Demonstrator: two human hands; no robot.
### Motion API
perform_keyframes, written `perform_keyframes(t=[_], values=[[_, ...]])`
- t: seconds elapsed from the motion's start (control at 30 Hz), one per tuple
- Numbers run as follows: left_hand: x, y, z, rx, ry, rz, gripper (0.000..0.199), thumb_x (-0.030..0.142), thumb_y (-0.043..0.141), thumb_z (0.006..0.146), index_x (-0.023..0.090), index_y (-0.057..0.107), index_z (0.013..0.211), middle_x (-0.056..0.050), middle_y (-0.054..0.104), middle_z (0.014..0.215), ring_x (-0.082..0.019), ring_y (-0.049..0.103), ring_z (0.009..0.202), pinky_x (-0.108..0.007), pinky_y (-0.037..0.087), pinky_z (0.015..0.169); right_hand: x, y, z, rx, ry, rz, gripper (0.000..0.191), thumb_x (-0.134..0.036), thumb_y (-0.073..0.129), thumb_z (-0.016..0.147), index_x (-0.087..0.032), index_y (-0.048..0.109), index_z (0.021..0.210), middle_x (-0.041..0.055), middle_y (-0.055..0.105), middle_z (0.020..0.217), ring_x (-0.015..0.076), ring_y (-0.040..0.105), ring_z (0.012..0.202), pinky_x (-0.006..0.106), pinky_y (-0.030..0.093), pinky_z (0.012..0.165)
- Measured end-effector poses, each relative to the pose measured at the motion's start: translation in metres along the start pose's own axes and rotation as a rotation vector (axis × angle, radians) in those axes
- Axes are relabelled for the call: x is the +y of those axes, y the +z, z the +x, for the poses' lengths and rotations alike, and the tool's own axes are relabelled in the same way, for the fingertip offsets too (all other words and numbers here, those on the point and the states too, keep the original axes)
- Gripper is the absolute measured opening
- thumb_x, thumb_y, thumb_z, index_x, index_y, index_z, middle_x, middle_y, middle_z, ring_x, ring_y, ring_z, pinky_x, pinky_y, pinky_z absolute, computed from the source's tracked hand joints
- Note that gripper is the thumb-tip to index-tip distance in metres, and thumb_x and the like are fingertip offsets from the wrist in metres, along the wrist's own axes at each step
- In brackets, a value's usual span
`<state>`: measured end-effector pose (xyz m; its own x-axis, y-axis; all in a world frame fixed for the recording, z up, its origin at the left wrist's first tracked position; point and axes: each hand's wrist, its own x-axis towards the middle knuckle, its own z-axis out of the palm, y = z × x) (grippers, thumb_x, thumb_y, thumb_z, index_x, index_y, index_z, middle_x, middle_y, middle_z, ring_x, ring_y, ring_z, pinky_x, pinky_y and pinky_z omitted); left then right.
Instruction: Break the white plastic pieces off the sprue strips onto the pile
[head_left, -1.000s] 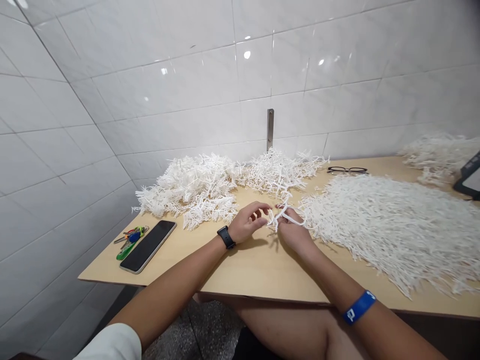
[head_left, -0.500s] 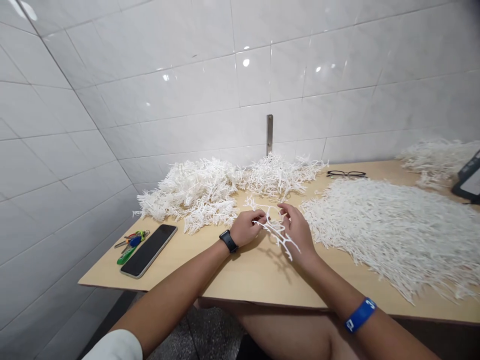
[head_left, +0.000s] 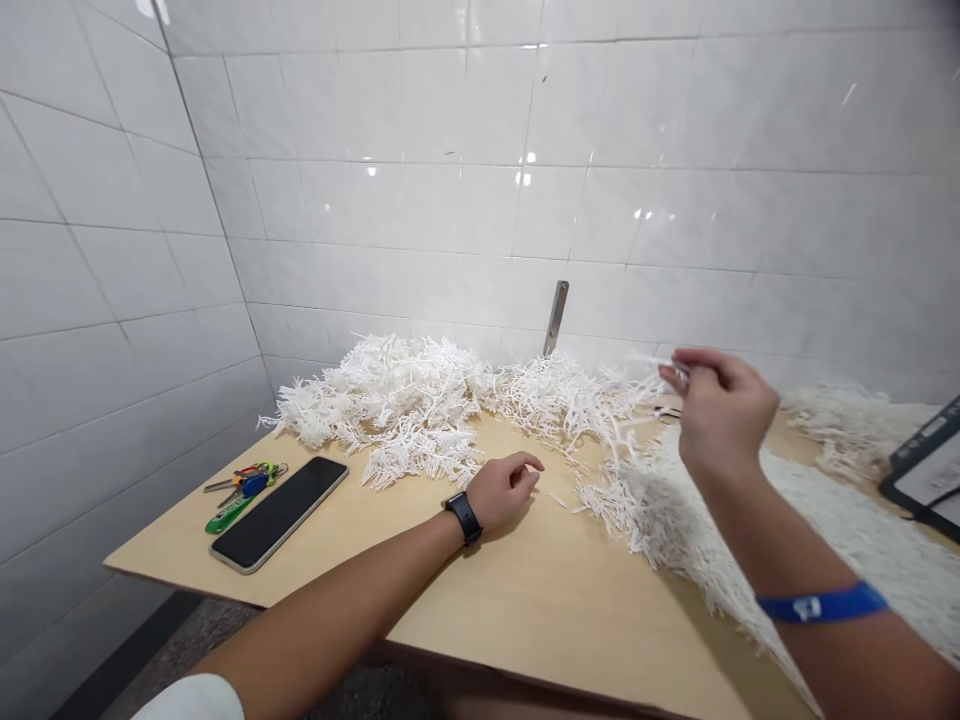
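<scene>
My left hand [head_left: 510, 491], with a black watch on the wrist, rests on the wooden table. Its fingers are loosely bent, thumb and forefinger a little apart, and nothing shows in them. Just right of it lie a few loose white bits. My right hand [head_left: 724, 410] is raised above the flat pile of white strands [head_left: 810, 530]. Its fingers pinch a thin white plastic branch [head_left: 675, 369], whose shape is smeared by motion. Behind both hands, a heap of branched white pieces [head_left: 412, 385] spreads along the wall side, continuing as a smaller heap [head_left: 559, 395].
A phone [head_left: 281, 513] and a bunch of keys [head_left: 255, 484] lie at the table's left. A metal bracket [head_left: 556, 317] is fixed to the tiled wall. At the right are another white heap [head_left: 855, 430] and a dark-framed object [head_left: 934, 465]. Eyeglasses [head_left: 666, 412] are mostly hidden.
Both hands held a branched white piece between them; now my right hand has lifted away up and right with a white branch, and my left hand lies without it. The view has shifted.
</scene>
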<state>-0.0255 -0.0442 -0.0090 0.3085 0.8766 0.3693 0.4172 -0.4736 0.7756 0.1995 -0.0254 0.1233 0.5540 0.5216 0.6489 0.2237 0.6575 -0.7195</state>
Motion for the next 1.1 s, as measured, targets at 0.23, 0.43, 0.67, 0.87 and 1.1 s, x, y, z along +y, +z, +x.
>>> perform_keyframes(t=[0.23,0.43,0.67,0.87,1.1], values=[[0.0,-0.002,0.0,-0.018,-0.021,-0.031,0.026,0.03,0.046,0.086,0.017,0.068,0.091,0.001,0.059,0.061,-0.011,0.052,0.057,-0.023,0.036,0.057,-0.015,0.083,0.11,-0.232,-0.145,-0.342,0.034,-0.015,0.031,0.093,-0.007,0.059,0.111,0.0175,0.064,0.106,0.0136,0.066,0.084,0.033,0.053,0.075],[0.0,-0.003,-0.002,0.008,-0.044,0.006,0.027,0.028,0.045,0.086,0.018,0.07,0.092,0.0,0.064,0.065,-0.011,0.051,0.057,-0.023,0.035,0.056,0.031,0.107,0.096,-0.612,-0.069,-0.717,0.025,-0.017,0.047,0.084,-0.009,0.07,0.089,0.0169,0.071,0.092,0.0223,0.064,0.087,0.039,0.048,0.078],[-0.004,0.001,-0.001,-0.057,-0.031,0.108,0.029,0.03,0.045,0.086,0.021,0.071,0.096,-0.001,0.071,0.075,-0.014,0.057,0.064,-0.024,0.038,0.06,0.073,0.072,0.052,-1.062,-0.361,-1.019,0.033,-0.027,0.051,0.084,-0.024,0.069,0.111,0.0069,0.055,0.137,0.0318,0.044,0.13,0.054,0.026,0.108],[-0.003,-0.001,-0.001,-0.164,0.006,0.225,0.028,0.028,0.047,0.084,0.022,0.071,0.095,-0.003,0.071,0.079,-0.017,0.06,0.069,-0.025,0.04,0.062,0.071,0.052,0.036,-1.117,-0.701,-1.257,0.051,-0.045,0.035,0.093,-0.025,0.048,0.138,0.0051,0.038,0.15,0.0299,0.025,0.142,0.057,0.014,0.113],[-0.007,-0.001,0.0,-0.172,0.052,0.274,0.026,0.026,0.047,0.084,0.021,0.07,0.092,-0.005,0.071,0.087,-0.018,0.062,0.078,-0.027,0.045,0.071,0.042,0.06,-0.011,-1.108,-0.921,-0.977,0.048,-0.031,0.037,0.094,-0.022,0.043,0.141,0.0074,0.034,0.152,0.0281,0.021,0.144,0.056,0.012,0.116]])
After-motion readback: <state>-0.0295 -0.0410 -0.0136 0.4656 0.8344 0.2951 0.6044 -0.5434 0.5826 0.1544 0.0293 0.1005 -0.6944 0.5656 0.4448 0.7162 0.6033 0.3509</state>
